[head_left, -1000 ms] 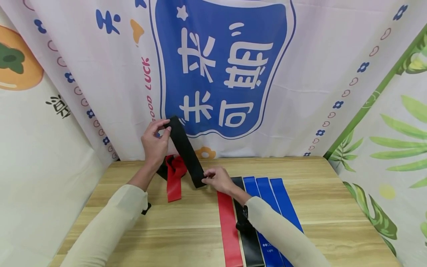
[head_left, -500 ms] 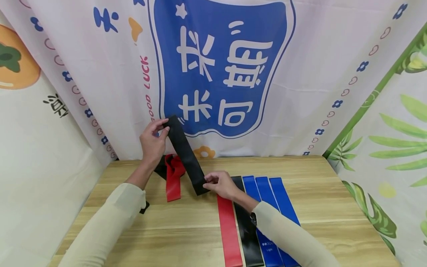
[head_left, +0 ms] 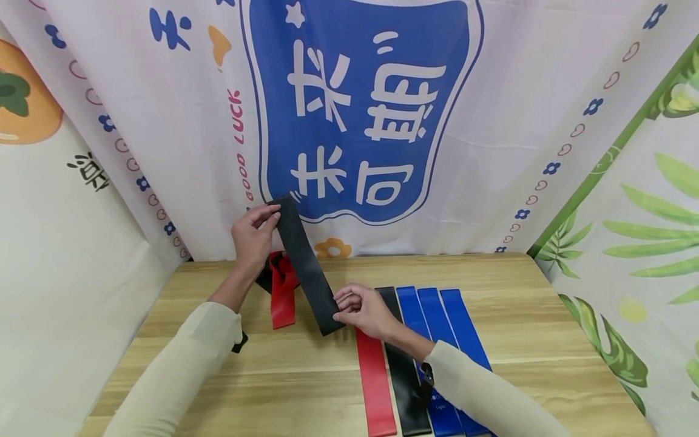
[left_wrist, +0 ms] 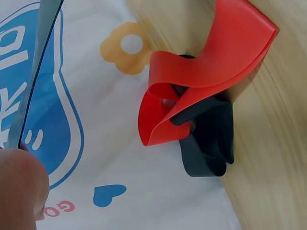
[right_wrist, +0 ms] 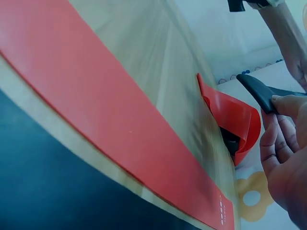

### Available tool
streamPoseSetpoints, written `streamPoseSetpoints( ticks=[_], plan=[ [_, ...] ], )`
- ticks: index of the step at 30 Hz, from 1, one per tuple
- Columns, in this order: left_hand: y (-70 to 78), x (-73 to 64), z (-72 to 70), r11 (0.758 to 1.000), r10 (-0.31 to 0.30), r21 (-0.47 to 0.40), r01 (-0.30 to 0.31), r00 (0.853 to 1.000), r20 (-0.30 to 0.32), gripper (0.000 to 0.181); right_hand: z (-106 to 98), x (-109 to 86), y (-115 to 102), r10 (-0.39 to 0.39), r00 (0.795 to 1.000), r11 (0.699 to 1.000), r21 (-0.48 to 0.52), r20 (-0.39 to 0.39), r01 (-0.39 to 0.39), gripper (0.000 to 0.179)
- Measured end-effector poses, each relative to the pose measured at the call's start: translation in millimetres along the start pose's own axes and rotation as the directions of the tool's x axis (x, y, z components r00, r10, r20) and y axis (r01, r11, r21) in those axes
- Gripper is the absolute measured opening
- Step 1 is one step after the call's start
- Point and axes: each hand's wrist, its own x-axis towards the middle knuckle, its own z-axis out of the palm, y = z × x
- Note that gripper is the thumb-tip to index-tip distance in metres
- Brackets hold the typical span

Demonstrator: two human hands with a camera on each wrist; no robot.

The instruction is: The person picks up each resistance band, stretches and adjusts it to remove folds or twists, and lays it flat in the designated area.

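A black resistance band (head_left: 307, 264) is stretched flat on a slant between both hands, above the table's back part. Its upper end is pinched by my left hand (head_left: 253, 238), thumb against fingers. Near the lower end, my right hand (head_left: 364, 311) pinches the band's right edge; the right wrist view shows thumb and fingers on the black band (right_wrist: 259, 91). Behind the held band, a crumpled red band (head_left: 283, 297) lies tangled with another black band (head_left: 264, 278). The left wrist view shows this red band (left_wrist: 192, 81) looped over the black one (left_wrist: 208, 139).
On the right a row of flat bands lies side by side: a red band (head_left: 375, 388), a black band (head_left: 406, 388) and several blue bands (head_left: 464, 328). The right forearm passes over them. A printed cloth (head_left: 491, 182) hangs at the table's (head_left: 306, 388) back edge.
The held black band's lower end has come down and toward me with my right hand. My left hand has lowered slightly, and the band's face has turned more toward the camera.
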Motion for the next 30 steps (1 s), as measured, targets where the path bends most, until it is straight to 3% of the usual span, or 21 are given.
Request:
streamPoseSetpoints(
  ticks=[6, 11, 17, 27, 30],
  plan=[
    [-2.5, -6.8, 5.2, 0.997, -0.083, 0.002, 0.084, 0.995, 0.062, 0.021, -1.2, -14.1, -2.2, -0.006, 1.0, 1.0, 0.015, 0.023, 0.006, 0.035],
    [-4.4, -13.5, 7.9, 0.989, -0.15, 0.003, 0.151, 0.979, 0.139, 0.023, -0.4, -26.0, -4.1, 0.007, 0.998, 1.0, 0.012, 0.064, -0.008, 0.033],
    [-5.5, -21.8, 9.6, 0.97, -0.235, 0.01, 0.242, 0.931, 0.279, 0.03, 3.8, -37.6, -8.5, 0.052, 0.991, 0.999, 0.007, 0.124, -0.053, 0.032],
    [-19.8, -35.6, 17.9, 0.958, -0.283, 0.08, 0.277, 0.855, 0.434, 0.04, 10.9, -54.3, -15.6, 0.178, 0.967, 0.976, 0.095, 0.183, -0.198, 0.03],
    [-22.9, -39.0, 20.8, 0.953, -0.301, 0.109, 0.284, 0.826, 0.477, 0.042, 12.5, -58.3, -16.6, 0.201, 0.962, 0.966, 0.122, 0.187, -0.226, 0.029]
  ],
)
